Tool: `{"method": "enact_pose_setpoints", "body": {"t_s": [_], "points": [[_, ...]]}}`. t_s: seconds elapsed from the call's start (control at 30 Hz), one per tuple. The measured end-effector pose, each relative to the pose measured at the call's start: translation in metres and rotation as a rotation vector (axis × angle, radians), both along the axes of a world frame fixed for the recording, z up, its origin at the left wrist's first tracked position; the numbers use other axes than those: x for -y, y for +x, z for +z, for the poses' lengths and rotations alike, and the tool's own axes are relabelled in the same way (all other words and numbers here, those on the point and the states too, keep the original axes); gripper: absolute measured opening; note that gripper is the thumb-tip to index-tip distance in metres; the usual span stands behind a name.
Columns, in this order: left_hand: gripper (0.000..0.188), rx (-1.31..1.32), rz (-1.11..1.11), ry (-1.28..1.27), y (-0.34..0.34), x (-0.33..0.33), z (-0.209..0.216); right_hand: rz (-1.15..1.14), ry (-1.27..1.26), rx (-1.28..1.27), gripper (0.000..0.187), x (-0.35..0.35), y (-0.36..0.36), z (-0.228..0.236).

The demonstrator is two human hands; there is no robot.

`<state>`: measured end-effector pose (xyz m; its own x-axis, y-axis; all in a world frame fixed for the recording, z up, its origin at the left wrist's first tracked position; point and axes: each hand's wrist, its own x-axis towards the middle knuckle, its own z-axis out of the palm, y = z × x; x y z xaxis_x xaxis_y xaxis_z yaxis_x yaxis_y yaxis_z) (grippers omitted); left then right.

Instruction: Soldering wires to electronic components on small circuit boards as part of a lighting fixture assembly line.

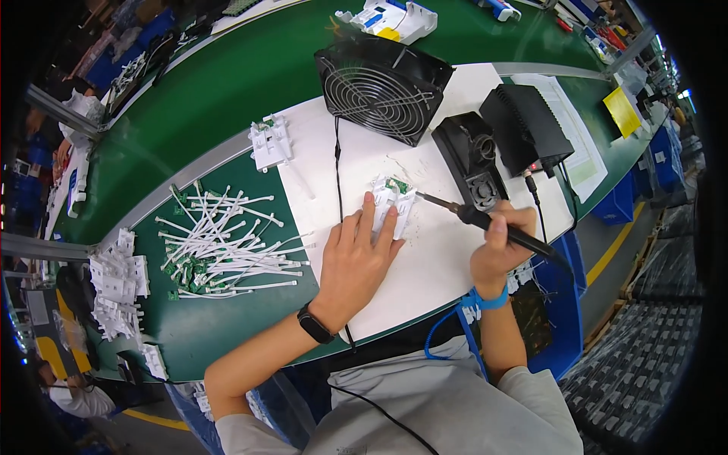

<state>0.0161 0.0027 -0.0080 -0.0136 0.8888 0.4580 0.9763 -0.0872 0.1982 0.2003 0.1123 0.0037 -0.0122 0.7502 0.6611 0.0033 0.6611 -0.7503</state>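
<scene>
My right hand [500,246] is wrapped round the black handle of a soldering iron [476,218]. Its metal tip points left and ends close to a small green circuit board [397,184]; whether they touch I cannot tell. That board sits at the far end of a white plastic housing [387,216] on the white work sheet [432,265]. With fingers stretched and apart, my left hand [355,262] lies on the housing and the sheet, fingertips pressing the housing. Part of the housing is hidden under those fingers.
Left lies a pile of white cables with green boards [227,243], beside stacked white housings [117,280]. Another housing [270,142] stands at the sheet's far-left corner. Beyond are a black fan [383,87], an iron stand [470,159] and a black power unit [525,125]. A blue bin [567,326] stands right.
</scene>
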Motion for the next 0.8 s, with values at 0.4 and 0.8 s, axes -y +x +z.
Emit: {"method": "enact_pose_setpoints", "body": {"t_s": [0.4, 0.8], "points": [[0.049, 0.020, -0.004, 0.002, -0.003, 0.002, -0.001, -0.366, 0.198, 0.193, 0.009, -0.053, 0.040, 0.031], [0.051, 0.004, -0.024, 0.006, -0.004, 0.002, 0.004, -0.116, -0.269, 0.344, 0.014, -0.055, -0.009, 0.037]]}}
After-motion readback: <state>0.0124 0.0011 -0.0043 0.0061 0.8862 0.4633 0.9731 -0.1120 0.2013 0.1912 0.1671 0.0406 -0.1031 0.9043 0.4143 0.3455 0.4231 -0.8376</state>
